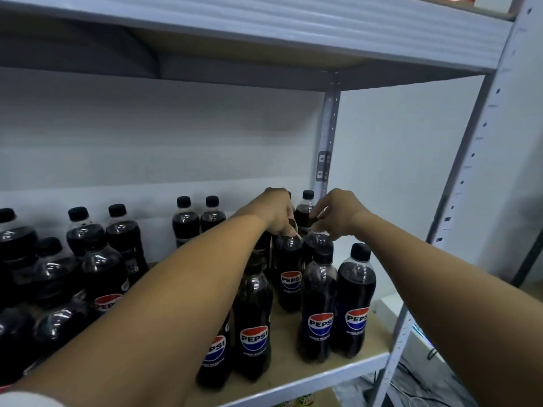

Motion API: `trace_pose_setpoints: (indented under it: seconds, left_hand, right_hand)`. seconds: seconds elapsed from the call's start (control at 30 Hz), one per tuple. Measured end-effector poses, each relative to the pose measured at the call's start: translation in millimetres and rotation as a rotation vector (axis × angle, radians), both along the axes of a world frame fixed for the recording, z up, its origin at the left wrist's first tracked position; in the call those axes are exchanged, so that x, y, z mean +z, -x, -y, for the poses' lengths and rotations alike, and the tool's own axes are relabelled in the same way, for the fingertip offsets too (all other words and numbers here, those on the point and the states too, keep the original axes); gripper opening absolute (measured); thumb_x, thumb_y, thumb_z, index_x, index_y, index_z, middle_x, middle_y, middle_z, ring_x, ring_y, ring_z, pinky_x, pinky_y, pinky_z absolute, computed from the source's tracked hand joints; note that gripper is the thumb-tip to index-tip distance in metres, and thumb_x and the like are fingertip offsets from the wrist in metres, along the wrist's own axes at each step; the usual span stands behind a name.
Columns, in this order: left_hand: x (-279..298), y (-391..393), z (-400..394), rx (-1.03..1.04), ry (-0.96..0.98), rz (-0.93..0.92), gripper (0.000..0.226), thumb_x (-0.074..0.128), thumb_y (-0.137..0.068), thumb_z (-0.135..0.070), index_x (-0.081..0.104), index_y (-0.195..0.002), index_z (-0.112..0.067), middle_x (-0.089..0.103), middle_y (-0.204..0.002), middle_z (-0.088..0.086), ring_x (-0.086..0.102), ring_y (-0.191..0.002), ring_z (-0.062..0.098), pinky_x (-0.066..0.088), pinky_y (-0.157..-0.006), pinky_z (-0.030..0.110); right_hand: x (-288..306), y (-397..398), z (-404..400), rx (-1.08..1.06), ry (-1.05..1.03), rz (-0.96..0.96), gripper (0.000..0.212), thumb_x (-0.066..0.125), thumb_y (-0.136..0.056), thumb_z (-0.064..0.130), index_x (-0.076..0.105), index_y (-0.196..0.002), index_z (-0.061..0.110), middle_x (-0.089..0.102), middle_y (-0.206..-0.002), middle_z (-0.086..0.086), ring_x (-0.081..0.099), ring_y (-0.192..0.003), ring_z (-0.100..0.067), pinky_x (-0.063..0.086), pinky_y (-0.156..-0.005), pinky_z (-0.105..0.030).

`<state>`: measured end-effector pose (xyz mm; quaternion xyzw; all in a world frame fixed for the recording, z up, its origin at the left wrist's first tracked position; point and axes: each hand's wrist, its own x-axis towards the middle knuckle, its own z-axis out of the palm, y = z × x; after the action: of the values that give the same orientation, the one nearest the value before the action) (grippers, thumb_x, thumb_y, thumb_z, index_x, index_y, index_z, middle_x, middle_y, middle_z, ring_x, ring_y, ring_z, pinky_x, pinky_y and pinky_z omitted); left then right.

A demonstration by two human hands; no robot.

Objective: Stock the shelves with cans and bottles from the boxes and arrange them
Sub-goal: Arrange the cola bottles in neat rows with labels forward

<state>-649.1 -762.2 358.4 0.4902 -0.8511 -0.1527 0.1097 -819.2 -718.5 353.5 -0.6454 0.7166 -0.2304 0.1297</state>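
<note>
Dark Pepsi bottles with black caps stand on a wooden shelf board [293, 327] of a grey metal rack. My left hand [277, 210] reaches in and grips the cap of one upright bottle [289, 274] in the middle row. Right beside it, my right hand [335, 212] pinches the cap of a neighbouring bottle [318, 245]. In front of them stand three more bottles [318, 315], [354, 306], [254, 324] with labels facing me. Another bottle [305, 210] stands behind, near the rear post.
A crowd of larger and smaller Pepsi bottles [97, 259] fills the left part of the shelf, and two bottles [197, 218] stand at the back. The upper shelf [264, 39] hangs overhead. The rack's right front post [458, 201] borders the shelf; bare board shows at the right front corner.
</note>
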Motion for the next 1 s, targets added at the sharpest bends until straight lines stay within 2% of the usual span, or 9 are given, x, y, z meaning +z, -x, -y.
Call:
trace_pose_setpoints:
  seconds: [0.07, 0.17, 0.3, 0.4, 0.5, 0.63, 0.77, 0.87, 1.0]
  left_hand:
    - [0.8, -11.1, -1.9, 0.008, -0.016, -0.004, 0.034, 0.087, -0.081, -0.021, 0.075, -0.11, -0.007, 0.075, -0.105, 0.01, 0.073, -0.096, 0.025, 0.059, -0.092, 0.038]
    - [1.8, -29.8, -2.2, 0.027, -0.006, 0.006, 0.028, 0.088, -0.08, -0.021, 0.076, -0.102, -0.01, 0.075, -0.098, 0.006, 0.074, -0.089, 0.022, 0.059, -0.081, 0.03]
    - [-0.4, -60.7, -0.4, 0.07, 0.015, 0.032, 0.038, 0.09, -0.077, -0.026, 0.076, -0.109, -0.013, 0.074, -0.107, 0.005, 0.07, -0.099, 0.022, 0.055, -0.086, 0.03]
    - [-0.3, -86.1, 0.9, 0.101, 0.011, 0.034, 0.035, 0.09, -0.077, -0.026, 0.074, -0.106, -0.013, 0.074, -0.113, 0.005, 0.069, -0.103, 0.02, 0.054, -0.089, 0.029]
    - [2.4, -108.6, 1.4, 0.133, 0.011, 0.031, 0.044, 0.091, -0.077, -0.027, 0.075, -0.116, -0.013, 0.073, -0.115, 0.003, 0.068, -0.106, 0.02, 0.051, -0.084, 0.024]
    - [3.1, -132.2, 5.3, 0.16, -0.017, 0.027, 0.034, 0.092, -0.075, -0.025, 0.078, -0.106, -0.018, 0.077, -0.108, 0.003, 0.072, -0.096, 0.019, 0.054, -0.081, 0.025]
    - [3.3, -145.9, 4.3, 0.159, -0.025, 0.001, 0.037, 0.09, -0.078, -0.024, 0.078, -0.112, -0.015, 0.074, -0.112, 0.003, 0.07, -0.102, 0.022, 0.058, -0.093, 0.033]
    - [1.3, -150.6, 2.9, 0.16, -0.065, -0.078, 0.035, 0.089, -0.079, -0.024, 0.078, -0.112, -0.016, 0.073, -0.112, 0.003, 0.07, -0.103, 0.024, 0.059, -0.095, 0.037]
    - [-12.8, -155.6, 3.1, 0.155, -0.14, -0.176, 0.04, 0.087, -0.081, -0.025, 0.071, -0.116, -0.013, 0.067, -0.107, -0.005, 0.065, -0.109, 0.023, 0.055, -0.096, 0.035]
  right_hand:
    - [0.7, -11.5, -2.3, 0.016, 0.015, -0.022, 0.022, 0.084, -0.077, 0.007, 0.078, -0.098, 0.012, 0.065, -0.086, 0.0, 0.065, -0.069, -0.018, 0.057, -0.056, -0.025]
    - [-0.6, -28.7, -2.5, 0.03, 0.022, 0.012, 0.021, 0.084, -0.077, 0.004, 0.077, -0.097, 0.008, 0.066, -0.077, 0.0, 0.067, -0.065, -0.021, 0.061, -0.059, -0.03]
    - [-4.0, -53.6, 3.8, 0.065, 0.015, 0.052, 0.02, 0.085, -0.076, 0.005, 0.078, -0.095, 0.008, 0.069, -0.077, -0.003, 0.064, -0.052, -0.015, 0.06, -0.056, -0.027]
    - [-6.7, -74.2, 10.3, 0.109, 0.028, 0.068, 0.017, 0.086, -0.076, 0.007, 0.076, -0.089, 0.012, 0.073, -0.084, -0.006, 0.07, -0.059, -0.021, 0.059, -0.055, -0.027]
    - [-9.6, -94.0, 17.4, 0.155, 0.026, 0.098, 0.019, 0.085, -0.077, 0.007, 0.076, -0.094, 0.008, 0.073, -0.091, -0.014, 0.072, -0.063, -0.03, 0.062, -0.059, -0.034]
    - [-13.9, -114.9, 28.2, 0.185, 0.039, 0.147, 0.018, 0.086, -0.076, 0.005, 0.076, -0.091, 0.009, 0.073, -0.093, -0.017, 0.072, -0.066, -0.035, 0.063, -0.059, -0.039]
    - [-18.1, -125.0, 36.8, 0.197, 0.035, 0.137, 0.018, 0.084, -0.079, 0.006, 0.076, -0.094, 0.01, 0.07, -0.097, -0.017, 0.068, -0.056, -0.025, 0.054, -0.045, -0.023]
    - [-19.6, -125.2, 39.0, 0.199, 0.044, 0.128, 0.013, 0.083, -0.08, 0.009, 0.075, -0.09, 0.015, 0.071, -0.092, -0.015, 0.065, -0.045, -0.015, 0.05, -0.043, -0.019]
    - [-21.9, -121.7, 41.2, 0.197, 0.018, 0.145, 0.021, 0.084, -0.08, 0.018, 0.073, -0.097, 0.018, 0.072, -0.096, -0.01, 0.073, -0.073, -0.027, 0.063, -0.059, -0.037]
